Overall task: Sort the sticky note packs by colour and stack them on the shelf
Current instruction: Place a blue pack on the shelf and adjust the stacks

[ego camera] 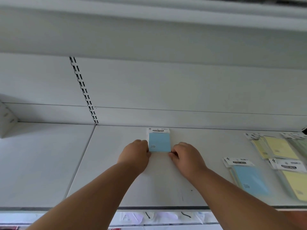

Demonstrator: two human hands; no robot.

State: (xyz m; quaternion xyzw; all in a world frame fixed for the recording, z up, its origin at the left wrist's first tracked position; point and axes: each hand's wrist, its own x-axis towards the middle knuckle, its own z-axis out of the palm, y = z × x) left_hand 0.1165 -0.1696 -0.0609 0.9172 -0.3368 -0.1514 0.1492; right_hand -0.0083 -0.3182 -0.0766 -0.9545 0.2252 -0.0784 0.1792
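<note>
A blue sticky note pack [159, 141] with a white header card lies on the white shelf [116, 171], close to the back wall. My left hand [135, 154] pinches its lower left corner and my right hand [184, 156] pinches its lower right corner. At the right, another blue pack [249, 179] lies flat near the front. Yellow packs [277, 149] lie fanned behind it, and one more yellow pack [295, 183] sits at the right edge.
A pale green pack [299, 146] shows at the far right edge. A white box [6, 120] stands at the back left. A slotted upright [83, 90] runs down the back panel. An upper shelf [149, 30] hangs overhead.
</note>
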